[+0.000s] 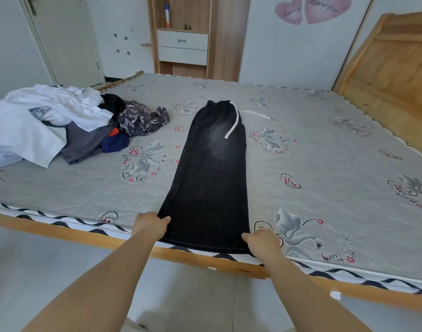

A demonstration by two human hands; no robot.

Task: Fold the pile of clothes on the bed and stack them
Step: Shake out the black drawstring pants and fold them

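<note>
While the mattress [324, 144] is lying mostly bare under its swan print, the black trousers [210, 168] are stretching flat down its middle, waistband toward the far edge and hem right at the near edge, already doubled leg on leg as far as I can judge. The unfolded pile [52, 121] is sitting heaped at the far left corner, well apart from them. The left hand [150, 224] is pinching the hem's left corner, fingers curled round the cloth; the right hand [262, 241] is gripping the right corner the same way. The white drawstring [233, 123] is trailing loose off to the right of the waistband.

Carrying the hem up to the waistband, the cord is likely to get trapped crooked inside the fold, or the layers could slide askew. The hem is overhanging the near edge slightly, so slack might drop off. Open room is lying right of the trousers for stacking.
</note>
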